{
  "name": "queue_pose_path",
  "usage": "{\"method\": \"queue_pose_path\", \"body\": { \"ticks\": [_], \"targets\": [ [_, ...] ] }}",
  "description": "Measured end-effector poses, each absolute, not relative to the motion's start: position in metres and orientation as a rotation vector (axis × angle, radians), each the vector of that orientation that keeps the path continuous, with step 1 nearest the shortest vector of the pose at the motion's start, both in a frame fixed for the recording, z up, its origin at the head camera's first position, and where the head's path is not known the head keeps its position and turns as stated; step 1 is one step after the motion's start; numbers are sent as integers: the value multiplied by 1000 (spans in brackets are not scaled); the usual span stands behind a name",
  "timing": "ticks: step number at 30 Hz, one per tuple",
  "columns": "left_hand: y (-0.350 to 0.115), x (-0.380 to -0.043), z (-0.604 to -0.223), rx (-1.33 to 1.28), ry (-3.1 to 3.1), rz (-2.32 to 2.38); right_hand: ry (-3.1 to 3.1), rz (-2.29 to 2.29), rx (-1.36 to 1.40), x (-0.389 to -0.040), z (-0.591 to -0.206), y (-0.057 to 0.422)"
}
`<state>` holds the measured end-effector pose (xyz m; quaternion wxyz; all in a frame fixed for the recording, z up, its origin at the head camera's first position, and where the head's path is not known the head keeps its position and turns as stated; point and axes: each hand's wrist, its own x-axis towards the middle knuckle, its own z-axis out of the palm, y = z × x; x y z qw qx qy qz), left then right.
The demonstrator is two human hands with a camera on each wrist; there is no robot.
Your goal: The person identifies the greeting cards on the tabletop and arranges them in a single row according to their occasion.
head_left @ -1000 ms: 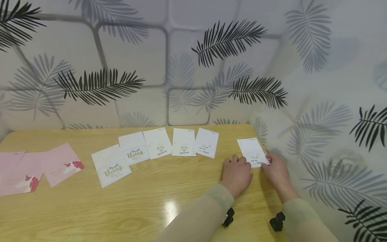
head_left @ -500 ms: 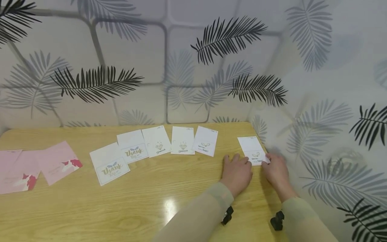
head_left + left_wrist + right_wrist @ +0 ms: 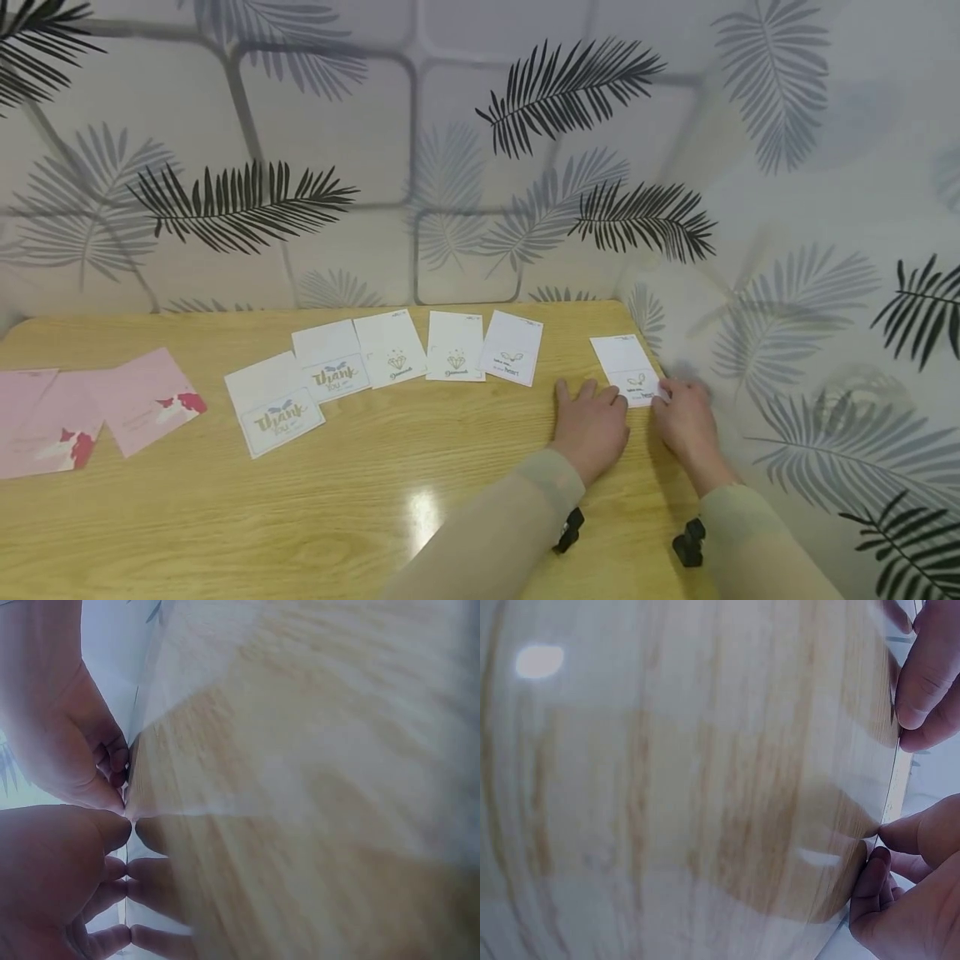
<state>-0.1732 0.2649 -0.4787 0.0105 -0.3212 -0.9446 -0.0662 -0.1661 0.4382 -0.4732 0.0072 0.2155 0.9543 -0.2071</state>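
One white rectangular paper card (image 3: 622,360), likely light, bendable, best edge-held; left hand (image 3: 590,427) spread without gripping, right hand (image 3: 686,423) bent-fingered, pinch unclear.

1. The wooden table (image 3: 300,517) and the cards along its back (image 3: 456,337) sit slightly higher in the head view than a second ago.
2. Right of centre, the white card between the hands (image 3: 624,354) lies a touch further right, its gap from the other cards marginally wider.
3. Beside it, the left hand's (image 3: 592,429) fingers, bunched earlier, are more spread.
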Motion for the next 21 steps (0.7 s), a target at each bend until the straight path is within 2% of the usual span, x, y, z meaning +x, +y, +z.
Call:
{"method": "queue_pose_path", "body": {
  "ticks": [21],
  "targets": [
    [276,-183,-492,-998,-2985,-235,2998,-683,667,-167,-476,442]
  ]
}}
